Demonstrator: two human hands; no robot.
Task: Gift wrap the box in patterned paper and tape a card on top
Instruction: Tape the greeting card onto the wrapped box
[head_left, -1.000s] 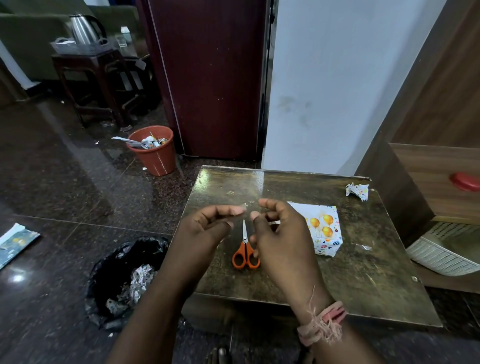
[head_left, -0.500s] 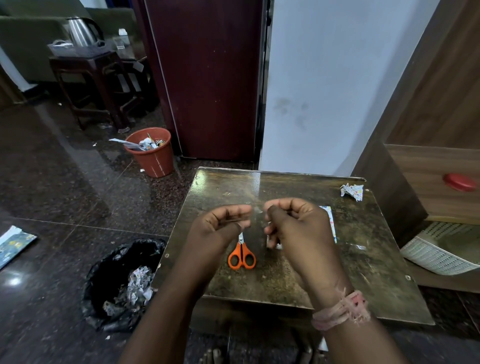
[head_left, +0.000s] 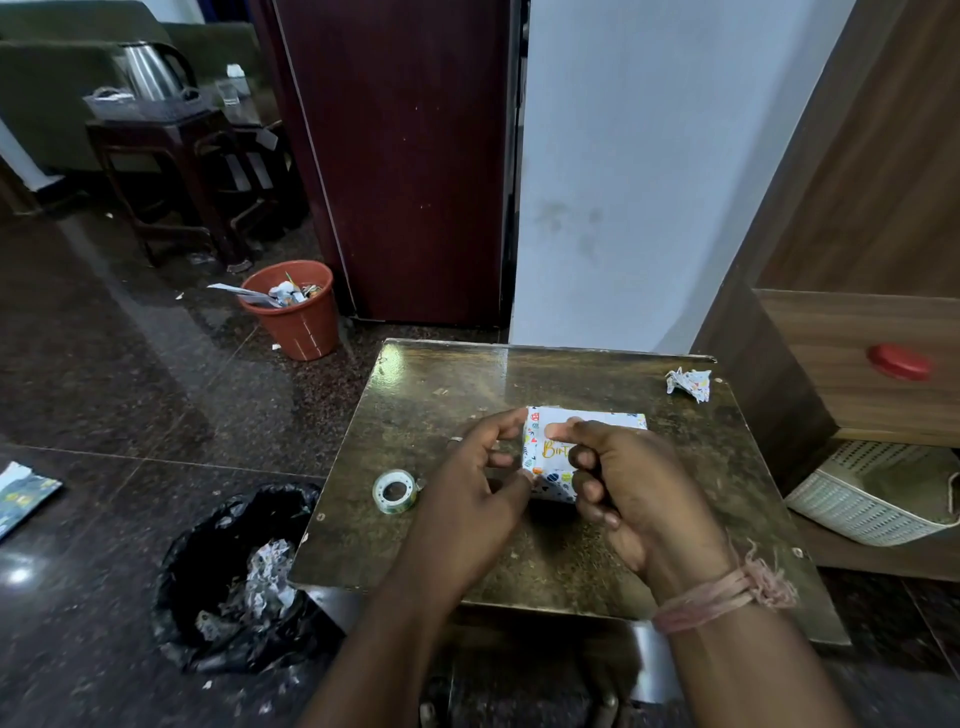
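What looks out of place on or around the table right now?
A crumpled scrap of patterned paper lies loose at the table's far right corner. More paper bits litter the floor by the black bin bag. Nothing looks spilled or damaged.

1. Bare worktop (head_left: 441, 395) stretches across the frame's centre, above both hands.
2. A tape roll (head_left: 395, 491) sits centre-left.
3. Crumpled paper (head_left: 689, 382) occupies the worktop's upper-right corner.
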